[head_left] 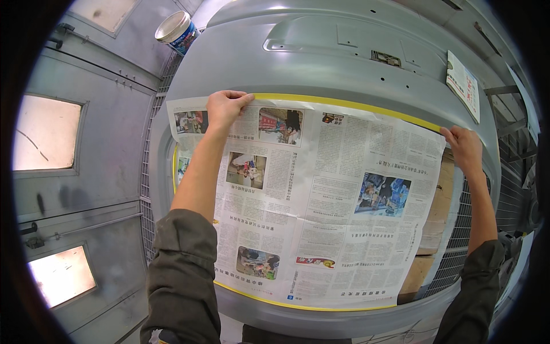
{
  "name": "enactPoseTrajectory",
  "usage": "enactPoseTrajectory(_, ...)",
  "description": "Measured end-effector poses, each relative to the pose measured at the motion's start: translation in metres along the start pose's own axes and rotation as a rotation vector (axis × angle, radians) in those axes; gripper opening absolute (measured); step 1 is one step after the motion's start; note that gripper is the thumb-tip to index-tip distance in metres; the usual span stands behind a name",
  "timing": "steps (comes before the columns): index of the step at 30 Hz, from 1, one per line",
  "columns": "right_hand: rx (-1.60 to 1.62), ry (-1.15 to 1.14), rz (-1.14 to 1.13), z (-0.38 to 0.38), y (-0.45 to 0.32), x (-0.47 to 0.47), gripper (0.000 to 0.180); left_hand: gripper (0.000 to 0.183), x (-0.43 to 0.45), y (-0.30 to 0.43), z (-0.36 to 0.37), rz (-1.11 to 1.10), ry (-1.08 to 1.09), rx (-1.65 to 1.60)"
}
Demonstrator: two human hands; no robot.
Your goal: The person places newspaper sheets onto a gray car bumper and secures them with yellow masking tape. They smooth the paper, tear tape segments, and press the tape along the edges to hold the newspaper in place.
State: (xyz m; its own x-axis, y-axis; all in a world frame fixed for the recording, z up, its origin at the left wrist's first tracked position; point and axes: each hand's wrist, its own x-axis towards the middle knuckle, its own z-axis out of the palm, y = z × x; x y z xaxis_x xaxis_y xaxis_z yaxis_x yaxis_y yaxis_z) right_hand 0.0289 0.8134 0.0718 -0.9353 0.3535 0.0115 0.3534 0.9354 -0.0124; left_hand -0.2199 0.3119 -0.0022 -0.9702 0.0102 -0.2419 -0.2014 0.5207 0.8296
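Note:
A large newspaper sheet (300,206) spans the window opening of a grey vehicle tailgate panel (223,64). Yellow masking tape (326,100) runs along the sheet's far edge, between my two hands. My left hand (226,109) pinches the tape and paper edge at the upper left, thumb and fingers together. At the far right corner, my right hand (465,146) grips the tape's other end with the paper. A second yellow tape strip (300,303) lines the sheet's near edge. More newspaper and tape show at the left side of the opening, partly behind my left forearm.
Cardboard (434,206) and a metal floor grating (455,241) show through the opening at right. A paint bucket (177,32) stands beyond the panel's far left. A folded newspaper (463,86) lies on its right edge. Metal doors with lit windows (49,133) line the left.

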Motion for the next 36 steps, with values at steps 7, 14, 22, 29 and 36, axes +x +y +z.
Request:
enactPoseTrajectory(7, -0.056, -0.032, 0.006, -0.003, -0.01, 0.0, 0.049, 0.025, 0.004, -0.001, 0.01, 0.011, 0.065, 0.134)
enactPoseTrajectory(14, -0.059, -0.101, 0.083, -0.003, -0.013, 0.006, 0.049, 0.028, 0.018, -0.012, 0.007, 0.061, 0.021, 0.222)
enactPoseTrajectory(22, -0.073, -0.101, 0.065, 0.007, -0.021, 0.011, 0.046, 0.038, 0.015, -0.018, 0.015, 0.074, 0.161, 0.12)
enactPoseTrajectory(29, -0.119, -0.069, 0.055, 0.021, -0.023, 0.017, 0.044, 0.031, -0.018, -0.009, 0.031, 0.442, 0.274, 0.44)
enactPoseTrajectory(36, -0.116, -0.082, 0.054, 0.024, -0.023, 0.017, 0.043, 0.047, -0.087, 0.006, 0.104, 1.115, 0.016, 0.665)
